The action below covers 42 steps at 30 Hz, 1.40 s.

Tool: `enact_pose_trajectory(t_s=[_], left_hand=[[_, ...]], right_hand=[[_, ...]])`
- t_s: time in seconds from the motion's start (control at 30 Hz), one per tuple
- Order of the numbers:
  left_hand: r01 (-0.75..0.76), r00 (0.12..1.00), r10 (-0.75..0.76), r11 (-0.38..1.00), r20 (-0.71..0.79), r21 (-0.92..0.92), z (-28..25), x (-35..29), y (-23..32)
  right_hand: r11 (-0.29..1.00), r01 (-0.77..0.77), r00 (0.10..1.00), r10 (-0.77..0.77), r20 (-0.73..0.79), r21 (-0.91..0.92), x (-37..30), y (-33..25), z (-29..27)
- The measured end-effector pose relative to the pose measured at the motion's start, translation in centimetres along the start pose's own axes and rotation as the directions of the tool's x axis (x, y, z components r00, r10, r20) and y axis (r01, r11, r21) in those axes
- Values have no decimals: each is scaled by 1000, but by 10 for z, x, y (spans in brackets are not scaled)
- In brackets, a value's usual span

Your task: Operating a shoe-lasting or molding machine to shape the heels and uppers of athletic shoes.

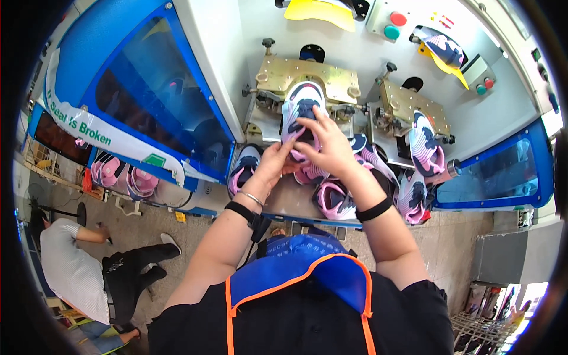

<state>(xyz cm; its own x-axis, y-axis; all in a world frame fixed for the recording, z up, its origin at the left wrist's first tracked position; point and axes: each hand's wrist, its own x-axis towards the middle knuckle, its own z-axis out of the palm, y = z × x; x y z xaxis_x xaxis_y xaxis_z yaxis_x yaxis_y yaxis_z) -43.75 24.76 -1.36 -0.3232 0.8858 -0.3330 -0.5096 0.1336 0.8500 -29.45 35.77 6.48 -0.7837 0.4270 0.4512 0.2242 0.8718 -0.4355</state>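
A white, navy and pink shoe upper [304, 97] lies with its toe against the left brass-coloured clamping machine [337, 80]. My left hand [274, 164] grips the upper by its heel end, the thumb along the side; its other fingers are partly hidden underneath. Across the laces and collar reaches my right hand [327, 142], fingers bent over the upper and thumb near the opening. Close by my left hand rests a navy and pink shoe upper [243, 168]. Below my right hand, several similar uppers, among them a pink-lined one [335, 198], are heaped on the ledge.
Another striped upper [425, 142] sits at the right clamping machine [408, 103]. Red and green buttons [391, 32] are on the cabinet's back wall. Blue window panels [163, 89] flank the workspace. At the lower left, a person in a striped shirt [71, 266] is nearby.
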Motion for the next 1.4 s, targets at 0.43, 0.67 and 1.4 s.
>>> enact_pose_trajectory(t_s=[0.43, 0.67, 1.4], left_hand=[[64, 994, -27, 934, -109, 352, 24, -10, -78], [257, 966, -245, 946, -83, 197, 31, -17, -85], [-165, 801, 474, 761, 366, -627, 88, -95, 88]], right_hand=[[852, 205, 952, -60, 300, -482, -112, 48, 22], [920, 191, 957, -252, -142, -342, -153, 79, -35], [890, 363, 832, -443, -334, -275, -7, -38, -150]])
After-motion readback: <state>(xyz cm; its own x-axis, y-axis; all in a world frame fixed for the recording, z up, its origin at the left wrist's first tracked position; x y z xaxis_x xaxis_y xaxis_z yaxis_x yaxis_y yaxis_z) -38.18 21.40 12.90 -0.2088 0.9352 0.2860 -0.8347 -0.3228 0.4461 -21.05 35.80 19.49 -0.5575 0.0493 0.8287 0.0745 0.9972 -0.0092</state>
